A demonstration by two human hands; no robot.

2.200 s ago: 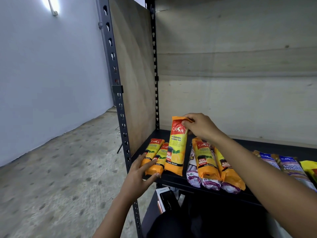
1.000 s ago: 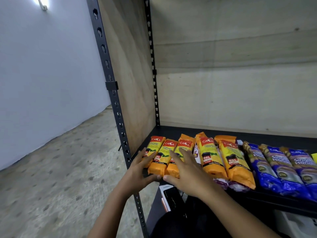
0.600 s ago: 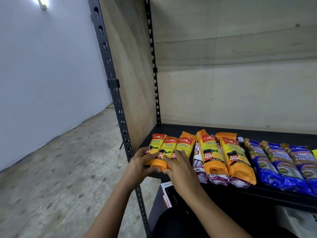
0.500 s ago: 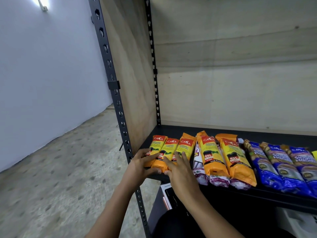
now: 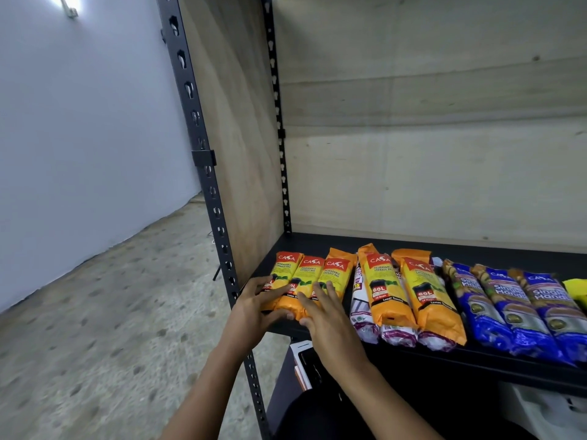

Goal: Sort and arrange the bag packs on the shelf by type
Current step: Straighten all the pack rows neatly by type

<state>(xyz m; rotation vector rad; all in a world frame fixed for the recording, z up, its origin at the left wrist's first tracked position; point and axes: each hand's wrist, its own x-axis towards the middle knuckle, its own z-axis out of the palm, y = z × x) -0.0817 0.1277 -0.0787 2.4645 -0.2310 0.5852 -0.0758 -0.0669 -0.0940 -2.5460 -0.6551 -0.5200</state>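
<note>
Three small orange-yellow garbage-bag packs (image 5: 309, 274) lie side by side at the left end of the black shelf (image 5: 317, 241). My left hand (image 5: 254, 308) cups their near left ends, thumb under the front. My right hand (image 5: 320, 312) lies flat on the near end of the rightmost of the three, fingers spread. To the right, two bigger orange 60L packs (image 5: 386, 293) rest on top of white-purple packs (image 5: 365, 328). Three blue packs (image 5: 508, 306) follow, then a yellow pack (image 5: 578, 290) at the frame's edge.
A black perforated upright (image 5: 203, 154) and a plywood side panel (image 5: 235, 138) bound the shelf on the left; a plywood back panel (image 5: 428, 169) closes it behind. A white-and-orange object (image 5: 301, 360) sits below the shelf. Concrete floor (image 5: 111, 312) lies to the left.
My right hand laid the third orange-yellow pack down beside the other two, then both hands came to the near ends of the three packs and pressed them together.
</note>
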